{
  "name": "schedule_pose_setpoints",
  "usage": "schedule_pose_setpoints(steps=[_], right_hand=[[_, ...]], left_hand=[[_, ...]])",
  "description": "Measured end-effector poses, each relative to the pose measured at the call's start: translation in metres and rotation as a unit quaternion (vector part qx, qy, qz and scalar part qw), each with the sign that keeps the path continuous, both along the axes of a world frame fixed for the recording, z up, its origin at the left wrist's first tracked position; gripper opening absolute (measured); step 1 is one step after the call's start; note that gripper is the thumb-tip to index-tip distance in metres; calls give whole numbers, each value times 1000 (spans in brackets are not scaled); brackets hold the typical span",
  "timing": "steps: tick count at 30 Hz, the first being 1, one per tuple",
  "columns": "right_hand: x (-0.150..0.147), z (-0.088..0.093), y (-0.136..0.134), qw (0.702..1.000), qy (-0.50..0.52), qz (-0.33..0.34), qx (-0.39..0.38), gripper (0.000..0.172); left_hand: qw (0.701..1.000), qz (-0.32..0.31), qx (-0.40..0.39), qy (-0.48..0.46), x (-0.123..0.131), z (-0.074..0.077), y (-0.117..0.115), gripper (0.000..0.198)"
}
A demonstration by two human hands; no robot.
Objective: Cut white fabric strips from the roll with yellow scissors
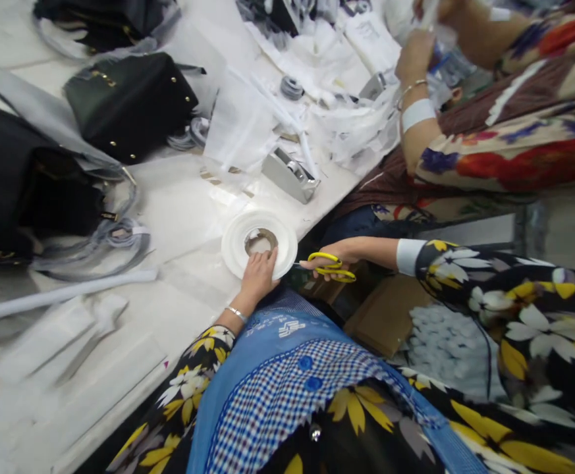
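Note:
A large white roll of tape or ribbon lies flat at the near edge of the white table. My left hand rests on its near side, fingers curled over the roll by the cardboard core. Just right of the roll, off the table edge, my right hand grips yellow-handled scissors with the blades pointing at the roll's rim.
A grey tape dispenser stands beyond the roll. Black handbags and grey straps fill the left side. White paper sheets and bags are heaped at the back. Another person's hands work at the upper right. A box of white pieces sits below the table.

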State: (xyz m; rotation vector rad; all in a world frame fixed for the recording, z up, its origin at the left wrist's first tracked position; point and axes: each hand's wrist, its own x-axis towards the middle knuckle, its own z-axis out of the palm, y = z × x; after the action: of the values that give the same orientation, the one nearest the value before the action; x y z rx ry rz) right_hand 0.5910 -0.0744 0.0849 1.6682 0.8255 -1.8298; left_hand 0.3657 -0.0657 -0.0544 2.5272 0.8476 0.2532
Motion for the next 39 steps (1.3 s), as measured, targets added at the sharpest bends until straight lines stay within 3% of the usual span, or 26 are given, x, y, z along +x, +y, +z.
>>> schedule_pose_setpoints(steps=[7, 17, 21, 24, 29, 39], right_hand=[[27, -2, -14, 996, 22, 7, 82, 88], [29, -9, -76, 976, 31, -137, 165, 79], [28, -20, -88, 971, 30, -170, 167, 76], [26, -33, -99, 956, 40, -198, 212, 75], [16, -51, -117, 946, 49, -195, 253, 73], [16, -47, -104, 962, 46, -161, 216, 76]], left_hand=[[999, -13, 32, 43, 2, 6, 3, 87], [994, -39, 65, 83, 3, 8, 5, 87], [991, -50, 69, 105, 3, 7, 7, 88], [989, -57, 70, 115, 3, 6, 8, 89], [987, -58, 81, 126, 4, 7, 7, 89], [989, -37, 82, 115, 6, 10, 1, 87]])
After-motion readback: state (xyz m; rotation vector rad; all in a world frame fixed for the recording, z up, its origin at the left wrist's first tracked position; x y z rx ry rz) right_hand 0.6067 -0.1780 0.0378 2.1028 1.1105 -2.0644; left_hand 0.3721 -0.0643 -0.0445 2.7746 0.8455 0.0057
